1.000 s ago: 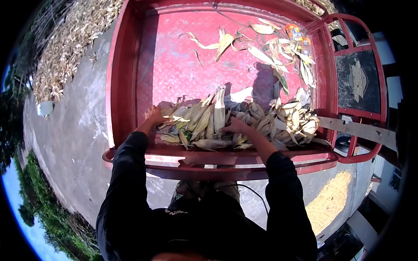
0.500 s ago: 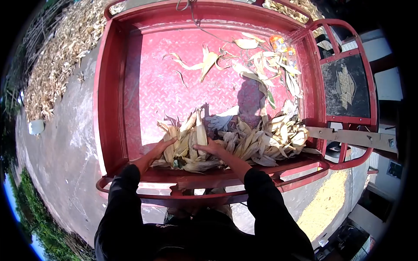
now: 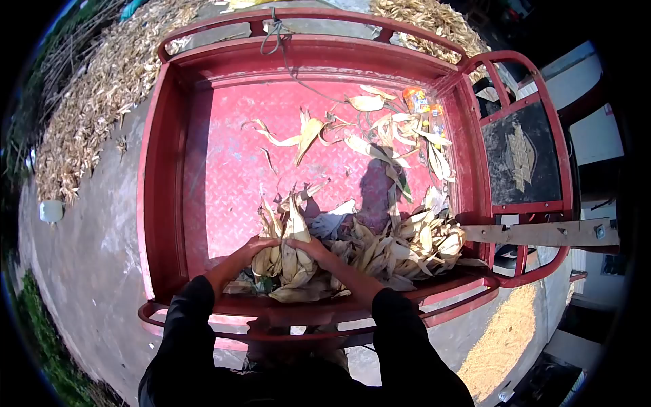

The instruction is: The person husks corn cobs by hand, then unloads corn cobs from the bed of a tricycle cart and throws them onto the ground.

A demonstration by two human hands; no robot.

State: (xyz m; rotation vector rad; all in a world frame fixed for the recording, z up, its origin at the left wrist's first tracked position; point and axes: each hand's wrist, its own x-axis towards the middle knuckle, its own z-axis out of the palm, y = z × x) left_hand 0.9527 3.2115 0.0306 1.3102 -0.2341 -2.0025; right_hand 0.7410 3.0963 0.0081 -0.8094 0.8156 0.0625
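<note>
A bunch of dry, pale corn husks [image 3: 296, 263] stands upright between my two hands at the near side of a red cargo bed [image 3: 234, 156]. My left hand [image 3: 262, 245] wraps its left side, and my right hand [image 3: 308, 248] presses in from the right, thumb toward the middle. Whether ears of corn are inside the husks is hidden. Beyond my right hand lies a pale work glove [image 3: 332, 219], partly covered. A heap of more husks [image 3: 420, 241] fills the near right part of the bed.
Loose husks [image 3: 308, 139] and an orange packet [image 3: 416, 100] lie farther back. A red side rail [image 3: 298, 332] runs between my body and the bed. A wooden bar [image 3: 542, 234] juts out at right. Yellow grain [image 3: 502, 342] and a husk pile [image 3: 95, 115] lie on the ground.
My hands have come closer together, squeezing the bunch of corn husks narrower. The camera view has shifted, so the bed appears slightly lower and farther left.
</note>
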